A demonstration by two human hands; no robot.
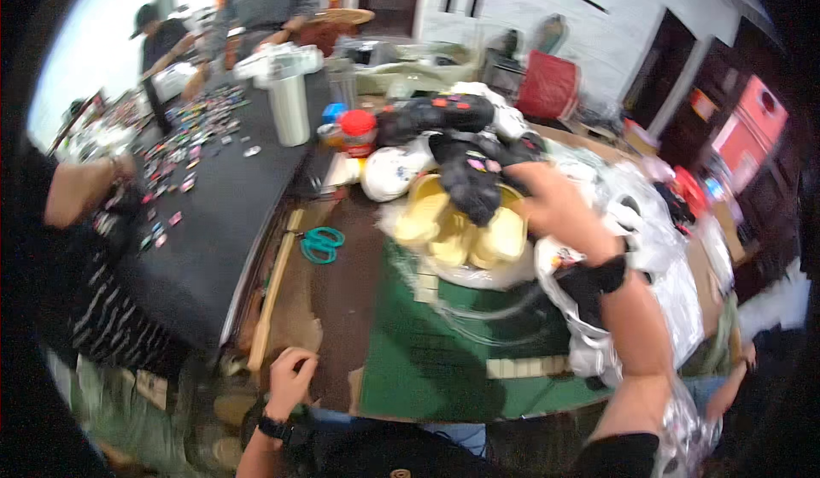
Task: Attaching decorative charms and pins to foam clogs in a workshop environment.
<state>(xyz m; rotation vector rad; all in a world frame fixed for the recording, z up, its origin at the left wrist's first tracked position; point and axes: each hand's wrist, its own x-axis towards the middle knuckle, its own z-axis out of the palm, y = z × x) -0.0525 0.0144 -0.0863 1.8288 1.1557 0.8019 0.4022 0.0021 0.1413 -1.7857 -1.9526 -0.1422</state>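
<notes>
Our right hand (559,209) grasps a black soft toy (471,179) over the yellow bowl (457,226); our left hand (290,380) rests clenched on the surface (342,290).

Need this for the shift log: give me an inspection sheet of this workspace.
Surface: brown table with a green mat; black-topped table beside it.
Job's things: black plush toy over yellow pieces, on clear plastic bags.
Clutter: teal scissors, red-lidded jar, white tumbler, many small items.
Hands: right hand grips the plush toy; left hand curled at the table edge.
Cables: nothing seen.
Surroundings: other people at the black-topped table.
</notes>
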